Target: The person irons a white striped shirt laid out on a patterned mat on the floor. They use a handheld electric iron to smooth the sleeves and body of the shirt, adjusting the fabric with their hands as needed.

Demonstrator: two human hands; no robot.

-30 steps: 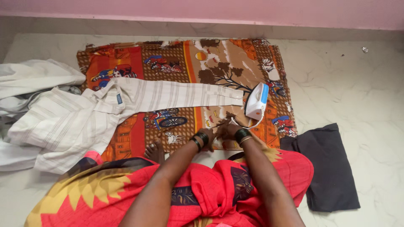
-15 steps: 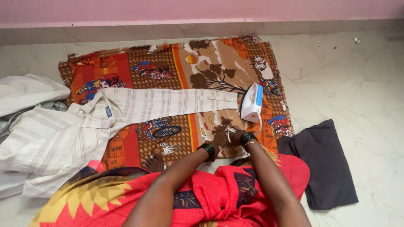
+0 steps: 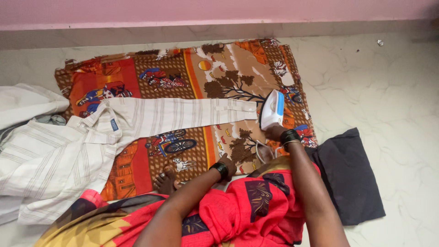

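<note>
A patterned cloth (image 3: 151, 160) covers the floor, a striped white shirt (image 3: 91, 137) spread across it. Right of the sleeve cuff stands the white-and-blue iron (image 3: 272, 109). The right hand (image 3: 275, 132) touches its base, grip unclear; the left hand (image 3: 228, 163) rests flat, empty.

Labels: one. Small blue rectangular neck label (image 3: 114, 125), sewn inside the collar of the striped white shirt (image 3: 68, 155), at about 9 o'clock in the view, tilted slightly. Packages, signs, screens: none visible.
</note>
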